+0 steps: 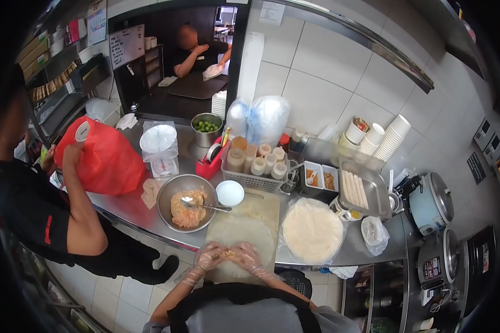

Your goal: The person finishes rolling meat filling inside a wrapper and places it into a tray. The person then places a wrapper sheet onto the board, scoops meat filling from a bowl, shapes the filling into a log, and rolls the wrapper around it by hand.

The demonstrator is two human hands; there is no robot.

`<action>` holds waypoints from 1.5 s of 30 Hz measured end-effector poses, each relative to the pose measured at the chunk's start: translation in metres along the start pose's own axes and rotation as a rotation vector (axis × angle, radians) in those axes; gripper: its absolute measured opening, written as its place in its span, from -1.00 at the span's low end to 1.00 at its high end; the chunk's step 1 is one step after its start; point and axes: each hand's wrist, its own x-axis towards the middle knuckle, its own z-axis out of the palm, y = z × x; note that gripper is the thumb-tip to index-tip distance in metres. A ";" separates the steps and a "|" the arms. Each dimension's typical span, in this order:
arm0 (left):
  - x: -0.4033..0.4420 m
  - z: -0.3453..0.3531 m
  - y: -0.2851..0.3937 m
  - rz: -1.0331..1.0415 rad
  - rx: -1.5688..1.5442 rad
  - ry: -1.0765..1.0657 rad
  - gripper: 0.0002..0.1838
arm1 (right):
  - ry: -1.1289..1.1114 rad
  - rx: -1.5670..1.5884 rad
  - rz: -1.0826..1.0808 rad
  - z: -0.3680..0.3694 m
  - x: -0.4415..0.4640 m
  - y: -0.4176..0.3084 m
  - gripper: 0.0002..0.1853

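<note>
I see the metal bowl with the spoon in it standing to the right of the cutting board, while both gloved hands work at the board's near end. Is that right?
Not quite: in the head view, the metal bowl with the spoon stands to the left of the cutting board. The left hand and right hand are indeed at its near end.

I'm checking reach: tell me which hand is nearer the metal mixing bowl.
Left. The left hand is on the near side of the metal mixing bowl, slightly to its right; the right hand is farther right, beyond the left one.
</note>
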 end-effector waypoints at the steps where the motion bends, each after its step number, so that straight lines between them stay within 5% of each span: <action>1: -0.001 0.002 -0.003 0.008 0.003 0.026 -0.54 | 0.014 0.028 -0.019 0.004 0.001 0.003 -0.51; 4: 0.000 -0.006 0.004 0.012 0.000 -0.035 -0.57 | -0.115 0.144 0.043 -0.013 0.006 0.001 -0.63; 8: 0.000 -0.012 0.008 0.032 -0.032 -0.071 -0.62 | 0.040 0.387 0.068 -0.041 0.016 -0.025 -0.71; 15: 0.005 -0.008 0.000 0.040 -0.143 -0.086 -0.71 | -0.086 0.154 -0.022 -0.017 0.006 -0.007 -0.59; 19: 0.003 -0.008 0.002 -0.140 -0.319 -0.003 -0.35 | 0.052 0.133 0.028 -0.037 0.021 -0.036 -0.60; 22: 0.002 -0.013 0.003 -0.164 -0.326 -0.069 -0.25 | 0.023 -0.118 0.034 -0.026 0.020 -0.041 -0.58; 28: 0.001 -0.007 -0.007 -0.075 -0.154 -0.128 -0.30 | -0.128 0.023 -0.042 -0.019 0.012 -0.013 -0.52; 31: 0.005 -0.023 0.019 -0.130 -0.100 -0.208 -0.40 | 0.000 -0.045 -0.067 -0.039 0.010 -0.024 -0.58; 34: 0.000 0.007 -0.006 0.032 -0.168 -0.018 -0.49 | -0.083 -0.003 -0.059 -0.025 0.000 -0.007 -0.48; 37: 0.002 0.020 -0.026 0.060 -0.116 -0.081 -0.53 | -0.140 0.085 -0.076 -0.018 0.002 0.007 -0.42; 43: 0.008 -0.008 0.002 -0.015 -0.101 -0.160 -0.59 | -0.007 0.121 -0.103 -0.049 0.015 -0.023 -0.56; 45: 0.009 -0.011 0.007 -0.006 -0.087 -0.162 -0.59 | -0.115 0.102 -0.112 -0.042 0.012 -0.012 -0.54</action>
